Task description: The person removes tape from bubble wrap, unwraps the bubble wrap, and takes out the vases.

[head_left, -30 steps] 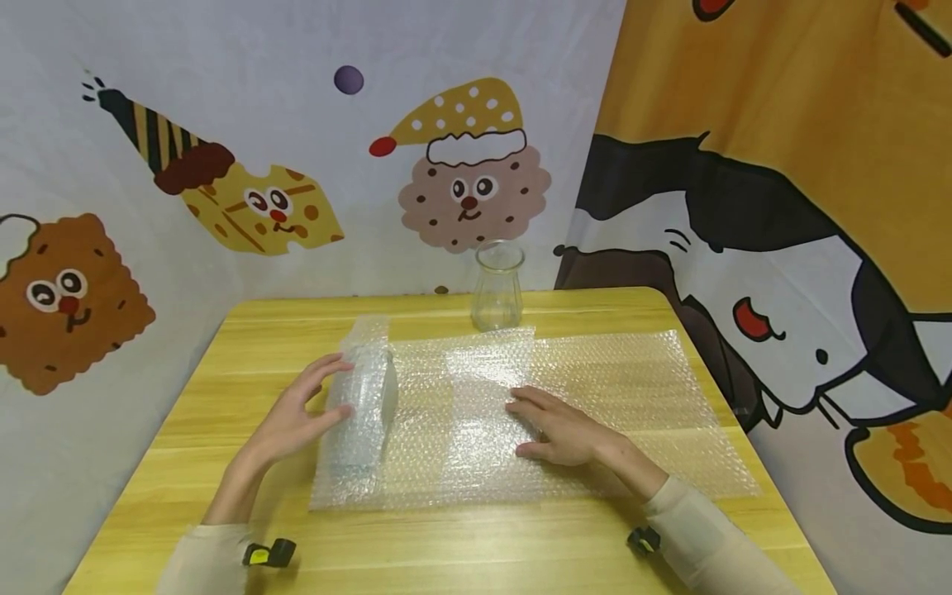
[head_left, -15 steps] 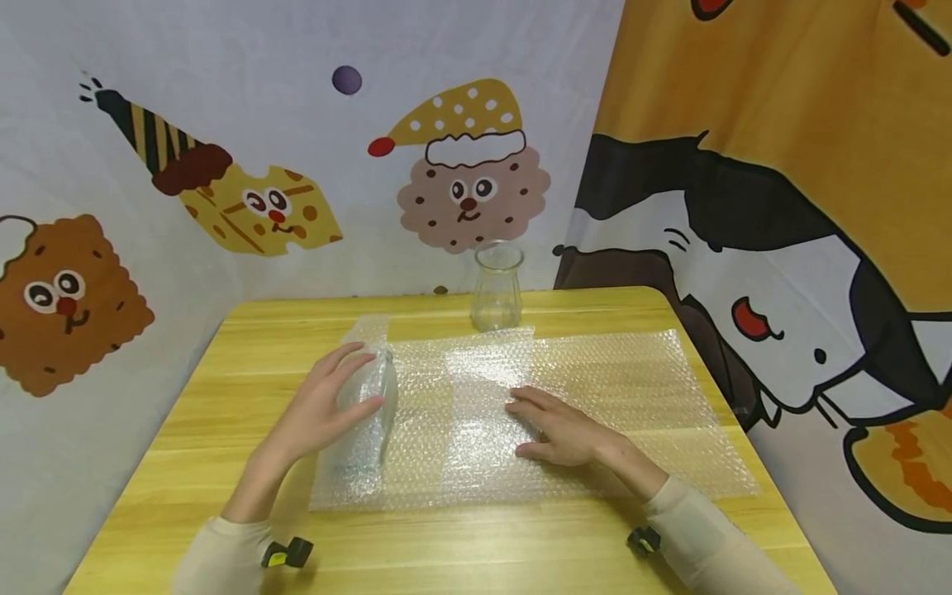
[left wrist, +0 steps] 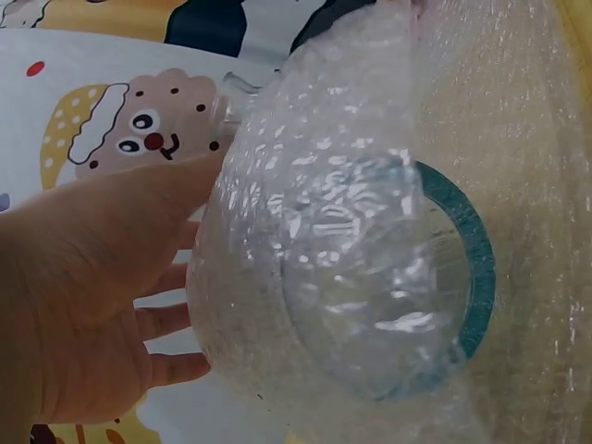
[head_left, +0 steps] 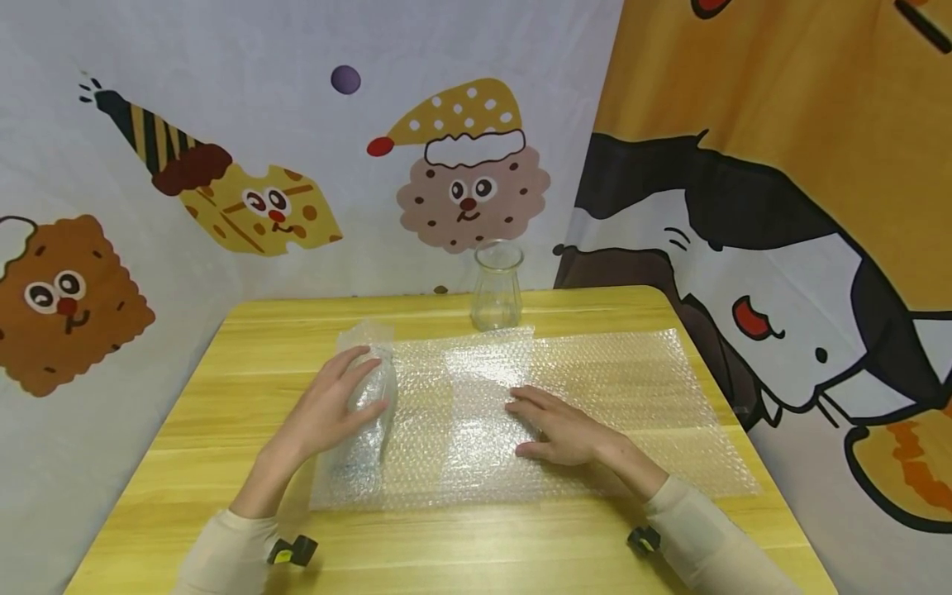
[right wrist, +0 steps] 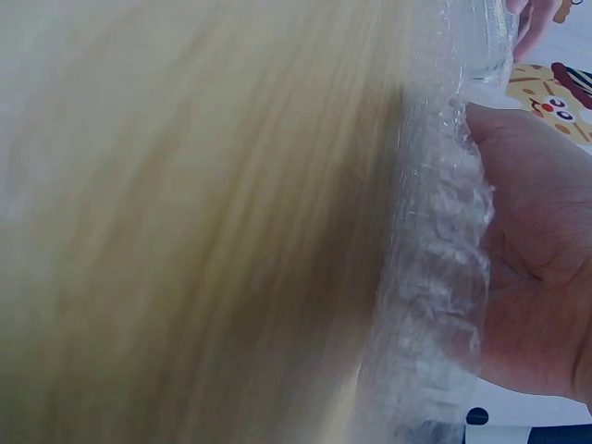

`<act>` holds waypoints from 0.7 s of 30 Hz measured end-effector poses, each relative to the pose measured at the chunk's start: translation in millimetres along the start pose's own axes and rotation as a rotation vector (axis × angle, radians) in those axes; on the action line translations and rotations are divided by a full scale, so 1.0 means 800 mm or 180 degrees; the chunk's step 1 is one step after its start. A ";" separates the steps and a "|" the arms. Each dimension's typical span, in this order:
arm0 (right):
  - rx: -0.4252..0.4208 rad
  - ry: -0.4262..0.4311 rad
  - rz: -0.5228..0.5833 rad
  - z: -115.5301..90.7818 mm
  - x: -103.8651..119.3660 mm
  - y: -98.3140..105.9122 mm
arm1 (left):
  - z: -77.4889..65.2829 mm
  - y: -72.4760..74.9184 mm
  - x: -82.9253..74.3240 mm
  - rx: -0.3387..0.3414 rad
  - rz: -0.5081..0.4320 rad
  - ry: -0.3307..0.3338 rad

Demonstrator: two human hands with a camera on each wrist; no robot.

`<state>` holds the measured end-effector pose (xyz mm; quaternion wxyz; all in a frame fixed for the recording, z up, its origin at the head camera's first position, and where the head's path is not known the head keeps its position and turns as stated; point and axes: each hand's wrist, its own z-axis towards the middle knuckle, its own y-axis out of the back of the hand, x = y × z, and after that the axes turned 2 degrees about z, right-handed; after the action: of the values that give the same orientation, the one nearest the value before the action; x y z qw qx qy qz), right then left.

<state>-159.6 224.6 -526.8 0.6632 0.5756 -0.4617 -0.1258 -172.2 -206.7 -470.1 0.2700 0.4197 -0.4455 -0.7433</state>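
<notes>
A sheet of bubble wrap (head_left: 625,397) lies spread across the wooden table. Its left end is folded over a clear round glass piece with a teal rim (left wrist: 481,259), lying on its side; most of it is veiled by the wrap. My left hand (head_left: 327,409) rests on this bundle from the left, fingers extended and spread over the fold. In the left wrist view those fingers reach behind the wrap. My right hand (head_left: 561,430) lies with fingers spread on the flat sheet, right of the bundle, holding nothing.
A clear flared glass jar (head_left: 497,289) stands upright at the table's back edge, just behind the wrap. The yellow wood-grain table (head_left: 461,549) meets printed cloth walls at the back and sides. A small black device is strapped at each wrist.
My left hand has moved right, from the bundle's left side onto its top, and the wrap's upper left corner has shifted slightly. My right hand stays in place.
</notes>
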 end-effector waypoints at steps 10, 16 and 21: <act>0.0006 -0.0022 0.0020 -0.001 0.000 0.000 | -0.001 0.003 0.002 0.0082 0.0063 0.0071; 0.0006 -0.0014 0.0029 0.000 0.000 0.000 | -0.004 0.007 0.006 0.0092 0.0027 0.0159; 0.0008 -0.0009 0.0027 0.000 0.000 0.000 | -0.009 0.009 0.012 0.0079 -0.0037 0.0220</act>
<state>-159.8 224.7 -526.8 0.6623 0.5742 -0.4652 -0.1232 -170.4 -220.5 -468.8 0.2757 0.4510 -0.4427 -0.7243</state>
